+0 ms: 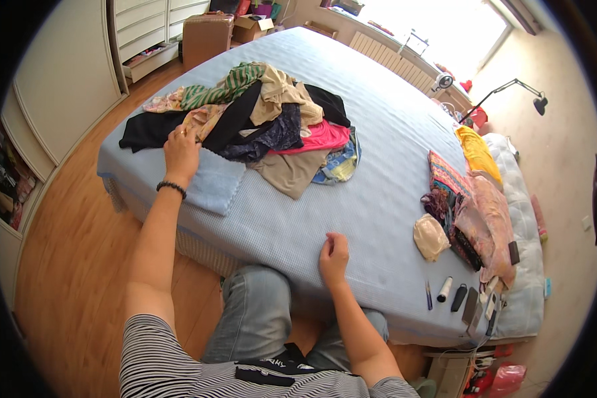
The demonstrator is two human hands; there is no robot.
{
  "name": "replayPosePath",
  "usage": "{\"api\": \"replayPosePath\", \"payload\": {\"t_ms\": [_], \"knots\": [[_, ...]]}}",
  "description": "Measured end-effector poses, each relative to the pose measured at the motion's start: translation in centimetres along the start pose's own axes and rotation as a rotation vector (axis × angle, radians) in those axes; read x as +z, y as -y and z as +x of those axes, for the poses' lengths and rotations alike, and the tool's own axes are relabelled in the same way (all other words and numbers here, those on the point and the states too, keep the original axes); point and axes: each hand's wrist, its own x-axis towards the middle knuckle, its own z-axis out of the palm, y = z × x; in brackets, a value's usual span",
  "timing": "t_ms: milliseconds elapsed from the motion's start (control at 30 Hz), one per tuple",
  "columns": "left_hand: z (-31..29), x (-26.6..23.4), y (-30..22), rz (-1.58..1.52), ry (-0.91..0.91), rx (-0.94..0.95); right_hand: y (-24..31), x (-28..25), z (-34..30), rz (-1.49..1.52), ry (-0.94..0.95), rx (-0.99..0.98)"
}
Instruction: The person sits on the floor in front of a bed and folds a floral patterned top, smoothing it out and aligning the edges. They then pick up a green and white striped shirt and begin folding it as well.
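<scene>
A heap of clothes lies on the bed in front of me. My left hand [181, 151], with dark beads at the wrist, reaches to its near left side. Its fingers are closed at the edge of a yellow-pink floral garment [204, 119], beside a black garment [146, 130]. Under that wrist is a folded light blue towel [213, 182]. Also heaped are a green-striped garment [209, 95], a beige one [282, 89], a dark patterned one [278, 136], a bright pink one [322, 137] and grey-brown shorts [292, 171]. My right hand [335, 257] rests loosely curled at the bed's near edge, holding nothing visible.
The bed [371, 219] has a light blue cover. On its right lie folded clothes [481, 212], a cream rounded cloth item [431, 237], a pen [429, 296], a white tube [445, 289] and small dark devices [459, 298]. A suitcase [207, 41] stands beyond, far left.
</scene>
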Motion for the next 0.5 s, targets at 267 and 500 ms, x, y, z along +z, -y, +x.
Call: {"api": "replayPosePath", "payload": {"t_ms": [267,500], "knots": [[11.5,7.9,-2.4,0.049,0.324,-0.087,-0.4,-0.4,-0.2,0.002,0.023,0.045],[14.6,-2.0,-6.6,-1.55,0.1,0.006,-0.9,0.2,-0.8,-0.014,0.03,0.065]]}}
